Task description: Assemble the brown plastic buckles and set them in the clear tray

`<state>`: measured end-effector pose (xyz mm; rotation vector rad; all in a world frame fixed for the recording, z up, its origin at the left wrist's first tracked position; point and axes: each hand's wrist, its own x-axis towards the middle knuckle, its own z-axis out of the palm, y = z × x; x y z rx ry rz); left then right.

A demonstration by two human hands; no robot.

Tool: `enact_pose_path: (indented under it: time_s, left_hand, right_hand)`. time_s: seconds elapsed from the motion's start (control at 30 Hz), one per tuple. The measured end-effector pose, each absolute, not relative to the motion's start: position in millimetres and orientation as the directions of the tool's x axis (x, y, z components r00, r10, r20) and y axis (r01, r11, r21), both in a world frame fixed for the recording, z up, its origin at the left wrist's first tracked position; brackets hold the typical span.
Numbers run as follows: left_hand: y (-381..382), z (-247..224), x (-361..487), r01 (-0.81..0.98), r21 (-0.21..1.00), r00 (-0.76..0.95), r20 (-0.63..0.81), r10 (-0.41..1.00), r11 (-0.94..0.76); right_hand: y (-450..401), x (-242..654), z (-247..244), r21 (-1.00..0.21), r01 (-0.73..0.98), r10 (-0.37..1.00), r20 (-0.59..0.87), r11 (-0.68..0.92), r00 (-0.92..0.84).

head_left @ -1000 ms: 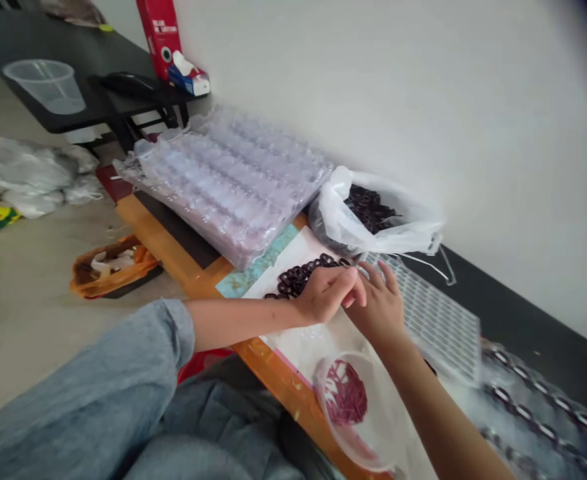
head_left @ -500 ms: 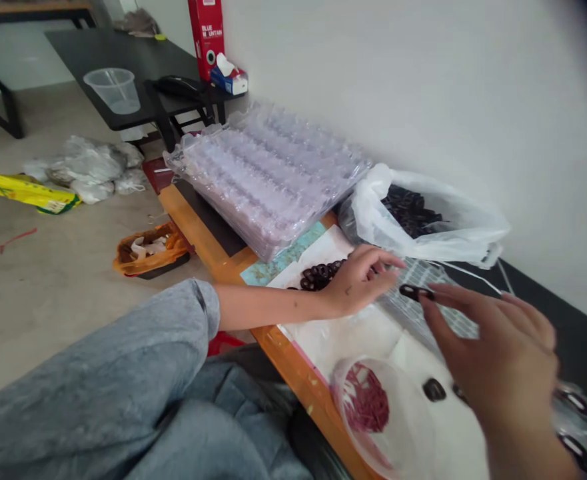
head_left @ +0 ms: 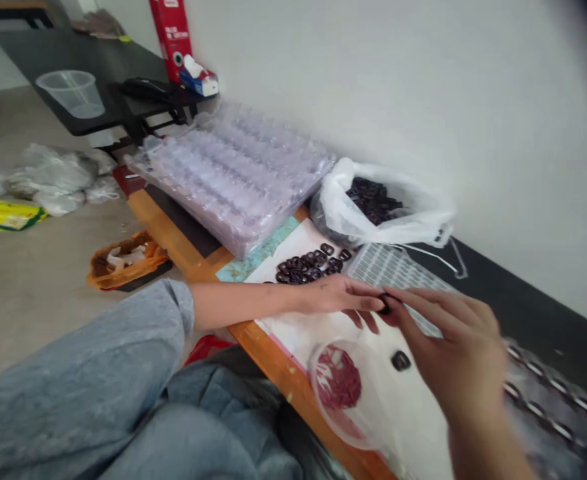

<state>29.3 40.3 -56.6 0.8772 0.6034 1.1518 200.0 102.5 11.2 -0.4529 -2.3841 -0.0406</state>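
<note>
My left hand (head_left: 336, 295) reaches across the paper with its thumb and index finger at a small black ring-shaped piece (head_left: 385, 304). My right hand (head_left: 453, 340) pinches the same piece from the other side, so the fingertips of both hands meet around it. Fingers hide most of the piece. Beyond my left wrist, several dark ring-shaped pieces (head_left: 300, 267) lie in a loose heap on the white paper (head_left: 286, 327). A single black piece (head_left: 400, 361) rests below my hands. Near the table edge stands a clear round tub (head_left: 373, 413) with thin dark-red strips (head_left: 340, 380) inside.
A stack of clear plastic trays (head_left: 233, 173) stands at the back left, beside a white plastic bag (head_left: 403, 230) of black pieces. A pale gridded sheet (head_left: 398, 267) lies behind my hands. At right is a clear tray (head_left: 543, 407) with rows of black pieces.
My hands have come together, and my left fingers now meet the black piece held by my right hand. The view has shifted, uncovering more of the heap and the right-hand tray.
</note>
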Motion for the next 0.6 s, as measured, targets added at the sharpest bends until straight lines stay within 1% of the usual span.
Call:
enact_pose_path:
  time_s: [0.07,0.17,0.3,0.37,0.43,0.5,0.53,0.6]
  left_hand:
    - [39,-52,28,-0.522,0.838,0.31,0.014,0.951,0.158]
    - [39,-52,29,-0.544,0.824,0.304,0.017,0.953,0.159]
    - [42,-60,31,-0.471,0.855,0.411,-0.004,0.912,0.216]
    - [44,-62,33,-0.467,0.855,0.423,-0.01,0.906,0.227]
    - [44,-63,35,-0.5,0.84,0.37,-0.012,0.929,0.21]
    - [45,-62,37,-0.532,0.827,0.291,-0.024,0.956,0.183]
    - [46,-62,36,-0.542,0.822,0.256,-0.038,0.966,0.176]
    - [47,-62,35,-0.565,0.805,0.208,-0.075,0.975,0.183]
  right_hand:
    - [99,198,12,-0.139,0.345,0.349,0.646,0.928,-0.679]
    - [91,200,14,-0.219,0.37,0.425,0.592,0.903,-0.685]
    - [90,214,11,-0.337,0.374,0.502,0.513,0.864,-0.696]
    - [106,228,7,-0.359,0.405,0.539,0.485,0.841,-0.688]
    - [137,245,1,-0.322,0.539,0.627,0.448,0.778,-0.637]
    - [175,260,-6,-0.21,0.738,0.749,0.382,0.641,-0.542]
    - [193,265,-9,-0.151,0.795,0.791,0.315,0.588,-0.525]
    - [222,269,-17,-0.12,0.807,0.803,0.259,0.578,-0.537]
